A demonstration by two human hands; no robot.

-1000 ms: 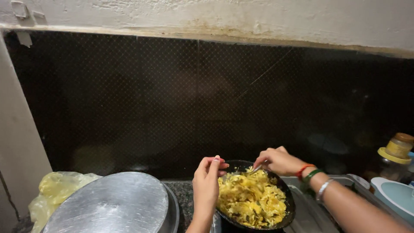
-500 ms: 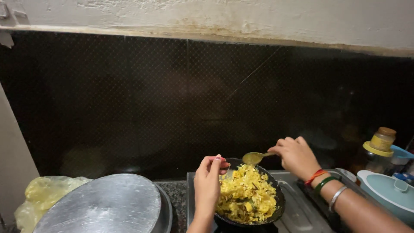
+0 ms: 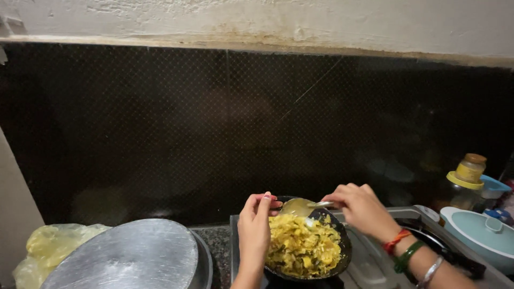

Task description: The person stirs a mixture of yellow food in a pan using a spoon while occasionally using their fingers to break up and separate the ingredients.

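Spoon [image 3: 301,206] has swung left since half a second ago, and now its bowl sits right up against the left hand's fingertips at the pan's far rim, where before it hung between the two hands. Right hand [image 3: 363,207] pinches the spoon's handle, fingers curled round it, poised over the far right rim of the pan [image 3: 342,256]. Left hand [image 3: 255,229] is raised over the pan's left edge, fingers bunched together at the spoon bowl; whether they grip anything there I cannot tell. Yellow food [image 3: 302,247] fills the dark pan, which sits on the stove [image 3: 375,265] at the near edge of the worktop. Bangles, orange, green and silver, ring the right wrist. Left of the pan, a big steel lid [image 3: 126,259] covers a pot, with a yellow plastic bag [image 3: 51,247] beside it at the worktop's left end. Over at the right end stand a pale blue lidded pot [image 3: 479,235] and a jar [image 3: 467,174] with a yellow lid.
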